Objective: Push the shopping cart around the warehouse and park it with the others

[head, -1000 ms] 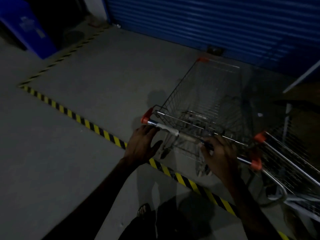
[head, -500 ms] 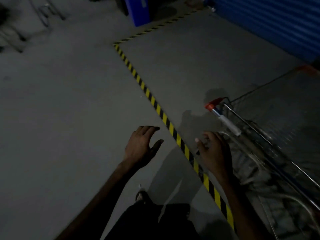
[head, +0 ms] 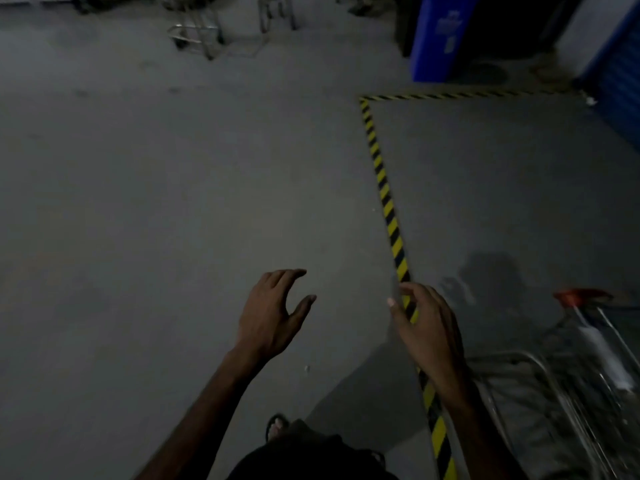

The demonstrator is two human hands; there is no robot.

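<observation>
The wire shopping cart (head: 588, 382) with an orange handle cap stands at the lower right edge, blurred and partly cut off by the frame. My left hand (head: 272, 315) hovers over bare grey floor, fingers spread, holding nothing. My right hand (head: 427, 329) floats above the striped tape, fingers apart and empty, well left of the cart's handle. Neither hand touches the cart.
Yellow-black hazard tape (head: 388, 202) runs up the floor and turns right at a corner. A blue bin (head: 438, 36) stands at the top right beside a blue roller door (head: 620, 77). Metal cart frames (head: 204, 32) stand at the far top. My sandalled foot (head: 277, 426) shows below.
Both hands have let go of the cart handle. My view has swung left, so the cart has slid to the right edge of the frame.
</observation>
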